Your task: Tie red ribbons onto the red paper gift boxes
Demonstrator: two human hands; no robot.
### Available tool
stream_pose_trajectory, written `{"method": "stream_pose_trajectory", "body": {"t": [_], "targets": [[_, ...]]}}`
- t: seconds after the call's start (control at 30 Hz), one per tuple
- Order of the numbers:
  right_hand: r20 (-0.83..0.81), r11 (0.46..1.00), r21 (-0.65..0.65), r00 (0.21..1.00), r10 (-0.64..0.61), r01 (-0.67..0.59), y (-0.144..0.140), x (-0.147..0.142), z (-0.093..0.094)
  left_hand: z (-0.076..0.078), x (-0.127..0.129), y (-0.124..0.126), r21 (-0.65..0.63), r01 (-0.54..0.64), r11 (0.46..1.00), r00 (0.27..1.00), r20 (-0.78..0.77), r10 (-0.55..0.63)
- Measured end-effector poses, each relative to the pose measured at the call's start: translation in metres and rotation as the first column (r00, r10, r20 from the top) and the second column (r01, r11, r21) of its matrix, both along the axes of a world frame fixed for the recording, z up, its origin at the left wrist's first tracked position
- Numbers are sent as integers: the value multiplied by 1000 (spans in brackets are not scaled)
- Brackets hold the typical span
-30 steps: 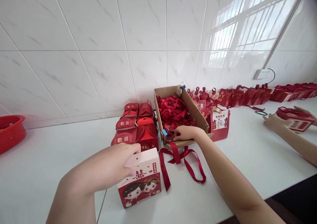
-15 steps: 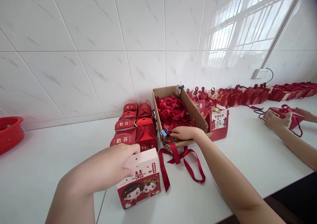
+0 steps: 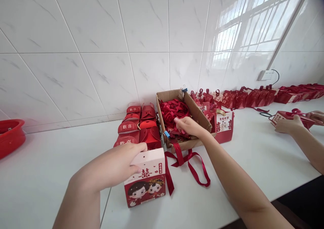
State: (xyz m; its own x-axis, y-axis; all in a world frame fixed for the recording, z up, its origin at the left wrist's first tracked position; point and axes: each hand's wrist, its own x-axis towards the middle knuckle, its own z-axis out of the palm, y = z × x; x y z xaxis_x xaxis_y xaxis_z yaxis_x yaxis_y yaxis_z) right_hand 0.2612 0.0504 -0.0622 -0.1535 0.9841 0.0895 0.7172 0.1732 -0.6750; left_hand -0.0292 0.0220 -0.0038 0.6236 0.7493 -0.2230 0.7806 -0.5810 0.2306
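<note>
My left hand (image 3: 121, 163) grips the top of a red and white gift box (image 3: 148, 190) with two cartoon faces on its front. The box is upright at the counter's near side. My right hand (image 3: 189, 126) is inside an open cardboard box (image 3: 202, 121), over a heap of dark red ribbon (image 3: 174, 109). Its fingers are curled closed, and what they hold, if anything, cannot be made out. Over the cardboard box's front edge hangs a looped ribbon (image 3: 199, 170), trailing onto the counter.
Red gift boxes (image 3: 129, 126) stand in rows left of the cardboard box. Many finished-looking red boxes (image 3: 240, 99) line the wall at right. A co-worker's hands (image 3: 288, 124) hold a ribboned red box (image 3: 305, 121). A red basin (image 3: 11, 138) sits far left.
My right hand has moved from the cardboard box's front edge up over the ribbon heap, fingers curling. My left hand and gift box have shifted slightly right and away. The co-worker's box has turned.
</note>
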Motion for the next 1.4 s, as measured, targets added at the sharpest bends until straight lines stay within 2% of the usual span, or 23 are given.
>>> {"method": "stream_pose_trajectory", "body": {"t": [0.07,0.1,0.13,0.17,0.2,0.27,0.33,0.4,0.47,0.57,0.67,0.77,0.9,1.03,1.1,1.13,1.17,1.23,1.3,1.33,1.4], "targets": [[-282,980,181,959,-27,81,-5,1,11,0,6,1,12,-7,1000,1000,11,6],[-481,957,262,876,16,127,-7,1,17,0,9,0,12,-14,1000,1000,15,13],[-674,930,324,732,100,171,-10,2,22,0,12,0,9,-23,1000,1000,19,23],[-816,908,366,538,209,203,-13,1,26,0,14,0,-1,-33,999,999,22,33],[-890,896,391,336,309,210,-17,0,30,0,16,-1,-14,-42,999,999,27,42],[-905,890,423,24,425,169,-24,-3,35,0,18,-3,-47,-54,997,997,49,57],[-872,891,439,-184,454,117,-32,-9,38,1,20,-5,-66,-53,996,994,89,59],[-843,896,436,-309,439,84,-40,-17,41,2,22,-8,-37,-43,998,987,150,48],[-819,898,437,-388,423,56,-48,-26,42,4,27,-12,41,-25,999,971,238,15],[-789,888,460,-461,407,-3,-56,-40,43,4,38,-20,138,32,990,922,379,-83],[-781,878,475,-487,391,-58,-59,-53,42,1,51,-29,154,105,982,862,478,-167],[-811,885,463,-427,399,-52,-59,-61,39,0,58,-35,109,139,984,807,563,-176],[-869,893,449,-237,434,-12,-59,-65,36,2,57,-35,60,105,993,740,663,-118],[-922,924,379,68,381,-40,-57,-60,39,9,44,-33,91,-13,996,704,708,-55],[-907,936,348,274,320,59,-53,-51,40,14,35,-33,137,-94,986,670,741,-39],[-876,924,357,393,280,138,-50,-44,39,17,31,-33,169,-132,977,643,764,-46],[-823,902,376,522,221,211,-46,-37,38,19,26,-33,205,-164,965,614,786,-63],[-627,880,395,777,48,265,-38,-21,34,22,18,-33,263,-220,939,567,818,-96],[-284,902,384,955,-87,197,-32,-7,30,24,10,-33,284,-256,924,547,830,-104],[-86,928,346,990,-116,139,-29,-1,27,24,7,-33,291,-275,916,539,836,-104],[226,977,208,970,-90,43,-27,5,24,25,3,-34,304,-311,901,508,854,-113]]}}
